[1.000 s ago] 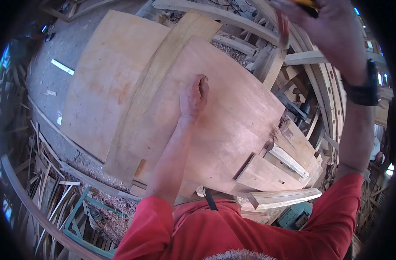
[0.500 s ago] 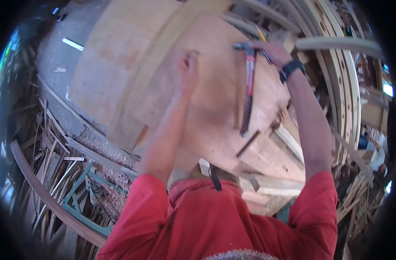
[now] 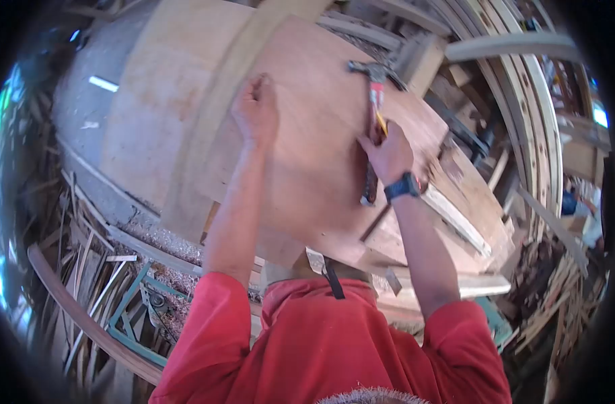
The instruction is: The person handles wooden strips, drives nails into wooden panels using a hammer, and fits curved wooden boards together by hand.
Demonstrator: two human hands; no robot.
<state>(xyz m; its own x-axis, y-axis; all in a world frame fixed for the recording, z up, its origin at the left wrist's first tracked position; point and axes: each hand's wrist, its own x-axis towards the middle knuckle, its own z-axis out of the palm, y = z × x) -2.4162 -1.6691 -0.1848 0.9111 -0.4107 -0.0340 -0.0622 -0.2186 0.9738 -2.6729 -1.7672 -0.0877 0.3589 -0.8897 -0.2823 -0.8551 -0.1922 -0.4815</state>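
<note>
Over the upper left of a plywood sheet [image 3: 314,128], my left hand [image 3: 256,113] is closed, its fingers curled; whatever they may hold is too blurred to make out. My right hand [image 3: 390,156], with a dark watch on the wrist, has a yellow pencil [image 3: 381,123] between its fingers. That hand lies over the handle of a claw hammer [image 3: 375,94], thumb beside the handle; whether it also grips the handle I cannot tell. The hammer rests on the sheet, head pointing away from me. Below its handle end is a thin dark strip [image 3: 376,223].
A curved pale wooden strip [image 3: 213,108] crosses the sheet on the left. Long boards [image 3: 523,108] stand at the right, with a curved piece [image 3: 513,46] across them. Wood offcuts [image 3: 85,296] and a green metal frame [image 3: 122,310] are at the lower left.
My right hand has come back toward me from near the hammer head to its handle, pencil still in it. My left hand has moved left and slightly away. The view has shifted a little.
</note>
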